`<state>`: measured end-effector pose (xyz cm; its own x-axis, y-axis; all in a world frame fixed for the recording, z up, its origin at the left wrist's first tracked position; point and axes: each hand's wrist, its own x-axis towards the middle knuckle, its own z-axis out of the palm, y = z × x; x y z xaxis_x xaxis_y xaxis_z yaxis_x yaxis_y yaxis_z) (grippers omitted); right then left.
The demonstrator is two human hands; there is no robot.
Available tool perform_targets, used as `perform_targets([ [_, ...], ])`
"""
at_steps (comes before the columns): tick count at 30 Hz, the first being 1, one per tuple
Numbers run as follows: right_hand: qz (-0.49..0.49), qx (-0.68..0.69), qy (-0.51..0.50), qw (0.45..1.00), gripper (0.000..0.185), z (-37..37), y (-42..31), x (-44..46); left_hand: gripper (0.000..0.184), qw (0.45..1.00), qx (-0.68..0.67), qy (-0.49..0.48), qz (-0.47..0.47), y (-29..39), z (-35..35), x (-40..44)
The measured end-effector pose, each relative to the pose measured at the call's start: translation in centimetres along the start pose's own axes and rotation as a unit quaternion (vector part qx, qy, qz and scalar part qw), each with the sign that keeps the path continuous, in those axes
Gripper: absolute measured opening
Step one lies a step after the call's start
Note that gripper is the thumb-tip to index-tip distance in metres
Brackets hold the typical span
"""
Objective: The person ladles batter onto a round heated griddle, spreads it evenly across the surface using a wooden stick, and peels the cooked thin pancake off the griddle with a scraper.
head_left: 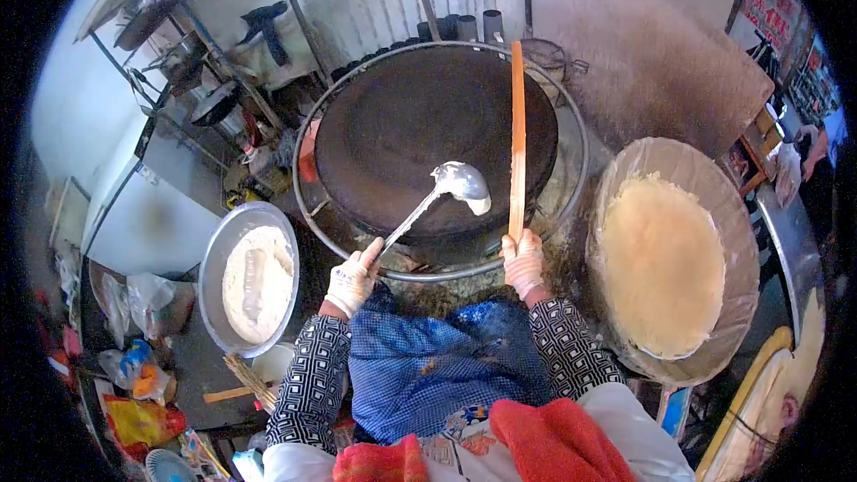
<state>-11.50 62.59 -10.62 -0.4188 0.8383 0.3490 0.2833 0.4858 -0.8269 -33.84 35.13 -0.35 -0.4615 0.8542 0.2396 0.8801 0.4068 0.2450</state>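
Note:
My left hand (pixel 353 281), in a whitish glove, is closed on the handle of a metal ladle (pixel 462 183). The ladle's bowl, smeared with pale batter, hangs over the near part of a large round black griddle (pixel 420 125). In my right hand (pixel 523 261), also gloved, is the lower end of a long flat wooden spreader (pixel 518 134). It points away from me across the griddle's right side. To the left stands a metal basin (pixel 210 281) with pale batter or dough in it. A plastic-lined basket (pixel 736 250) on the right holds thin round flatbreads (pixel 665 263).
A metal ring (pixel 308 205) runs around the griddle. Shelves with pans (pixel 214 103) stand at the back left. Plastic bags (pixel 152 299) lie at the left. A large board (pixel 661 62) leans behind the basket, and a bundle of sticks (pixel 252 382) is near my left forearm.

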Motion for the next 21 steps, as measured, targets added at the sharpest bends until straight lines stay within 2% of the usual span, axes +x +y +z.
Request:
perform_targets([
  [1,-0.022,-0.017,0.010,1.000,0.021,0.1,-0.4,-0.1,0.059,0.999,-0.024,0.030,0.000,0.5,-0.3,0.0],
  [2,0.064,0.098,0.031,0.993,0.021,0.5,-1.4,-0.5,0.058,0.997,-0.047,0.061,-0.001,1.2,-0.6,-0.1],
  [4,0.101,0.142,-0.002,0.985,0.020,0.6,-1.6,-0.4,0.058,0.984,-0.123,0.128,-0.013,2.6,-0.6,0.1],
  [5,0.120,0.162,-0.021,0.979,0.020,0.5,-1.8,-0.4,0.059,0.968,-0.160,0.191,0.011,3.6,-0.8,0.5],
  [8,0.141,0.253,-0.061,0.955,0.016,-0.6,-3.6,-0.6,0.058,0.878,-0.418,0.218,-0.077,6.1,-2.4,0.5],
  [9,0.121,0.273,-0.037,0.954,0.011,-1.3,-4.6,-0.7,0.058,0.835,-0.488,0.223,-0.123,6.6,-3.8,-0.6],
  [10,0.212,0.367,-0.052,0.904,0.010,-2.1,-4.0,-0.3,0.057,0.781,-0.554,0.236,-0.166,7.7,-5.8,-1.5],
  [12,0.177,0.467,-0.090,0.862,0.013,-6.2,-8.5,-0.7,0.061,0.815,-0.437,0.298,-0.236,5.1,-6.0,-4.6],
  [14,0.245,0.347,-0.186,0.886,0.013,-9.2,-7.5,-0.3,0.065,0.823,-0.360,0.348,-0.268,1.1,-5.4,-9.3],
  [15,0.276,0.291,-0.246,0.882,0.015,-10.8,-7.9,-0.2,0.067,0.804,-0.365,0.361,-0.298,0.2,-5.9,-11.5],
  [16,0.227,0.180,-0.274,0.917,0.016,-10.4,-7.1,-0.6,0.069,0.866,-0.202,0.351,-0.292,-2.6,-5.1,-14.2],
  [17,0.177,0.064,-0.300,0.935,0.018,-9.7,-5.6,-1.3,0.071,0.902,-0.033,0.329,-0.277,-5.8,-3.8,-17.2],
  [19,-0.008,-0.115,-0.317,0.941,0.023,-9.3,-5.5,-2.8,0.074,0.894,-0.011,0.205,-0.399,-10.3,-1.8,-22.3],
  [21,-0.043,-0.241,-0.373,0.895,0.028,-8.9,-8.2,-3.0,0.064,0.834,-0.031,0.043,-0.550,-19.2,2.9,-28.1],
])
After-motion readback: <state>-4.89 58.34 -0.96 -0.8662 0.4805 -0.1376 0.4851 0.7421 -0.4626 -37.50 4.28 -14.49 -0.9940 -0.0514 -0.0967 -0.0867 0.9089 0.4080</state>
